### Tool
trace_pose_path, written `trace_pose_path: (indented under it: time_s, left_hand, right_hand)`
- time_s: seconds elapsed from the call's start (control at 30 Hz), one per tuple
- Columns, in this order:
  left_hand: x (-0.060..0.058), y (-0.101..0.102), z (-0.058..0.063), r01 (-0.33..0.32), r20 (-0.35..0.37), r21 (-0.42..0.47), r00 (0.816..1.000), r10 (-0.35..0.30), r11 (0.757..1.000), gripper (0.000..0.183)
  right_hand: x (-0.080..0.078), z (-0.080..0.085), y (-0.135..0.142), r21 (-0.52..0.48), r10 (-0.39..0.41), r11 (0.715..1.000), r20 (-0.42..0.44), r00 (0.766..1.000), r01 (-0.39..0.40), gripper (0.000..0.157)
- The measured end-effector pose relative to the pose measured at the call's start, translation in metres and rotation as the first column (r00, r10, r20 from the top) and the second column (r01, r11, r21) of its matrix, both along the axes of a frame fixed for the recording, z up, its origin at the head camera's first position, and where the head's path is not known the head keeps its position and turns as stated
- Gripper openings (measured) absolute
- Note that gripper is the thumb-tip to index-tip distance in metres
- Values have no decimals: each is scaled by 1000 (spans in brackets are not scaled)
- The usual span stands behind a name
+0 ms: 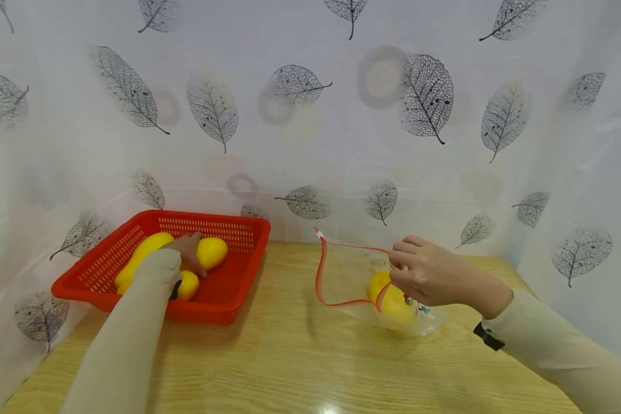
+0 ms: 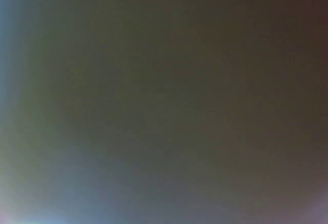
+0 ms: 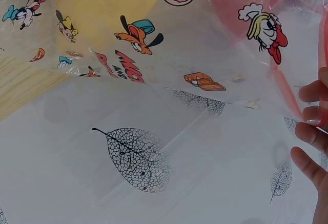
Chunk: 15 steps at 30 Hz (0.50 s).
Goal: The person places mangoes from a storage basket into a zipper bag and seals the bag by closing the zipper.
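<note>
Inside the red plastic basket, my left hand reaches down among smooth yellow fruits. One round yellow fruit is to the right of the hand, a smaller-looking one shows below it, and a long yellow one is to its left. Its fingertips are partly hidden, and I cannot tell whether they grip a fruit. My right hand pinches the rim of a clear zip bag with a red zip edge. The bag's mouth gapes leftward, and yellow fruit lies inside. Cartoon prints show on the bag in the right wrist view.
Both basket and bag are on a light wood table. A white sheet printed with leaves hangs behind and at both sides. The left wrist view is dark and blurred.
</note>
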State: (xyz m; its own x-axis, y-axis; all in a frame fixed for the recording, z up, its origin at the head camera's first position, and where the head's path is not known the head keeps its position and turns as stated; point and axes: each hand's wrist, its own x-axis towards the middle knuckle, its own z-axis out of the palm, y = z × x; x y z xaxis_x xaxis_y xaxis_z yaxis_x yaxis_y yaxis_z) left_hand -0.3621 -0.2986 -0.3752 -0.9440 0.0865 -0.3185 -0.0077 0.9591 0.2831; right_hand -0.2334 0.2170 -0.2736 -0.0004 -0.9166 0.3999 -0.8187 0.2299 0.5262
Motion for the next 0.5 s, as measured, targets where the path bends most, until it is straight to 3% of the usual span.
trace_pose_path:
  time_s: [0.17,0.33,0.5]
  left_hand:
    - [-1,-1,-2,29,-17,-32,999,-30,999,120]
    - [-3,-1,-1,12,0,-22,1000,-12,1000,121]
    - [-5,1,-2,59,-36,-62,998,-61,996,115]
  right_hand:
    - [0,0,0,-3,2,1000,1,1000,-2,41]
    - [0,0,0,-4,4,1000,-2,1000,-4,41]
    - [0,0,0,-3,2,1000,0,1000,-2,41]
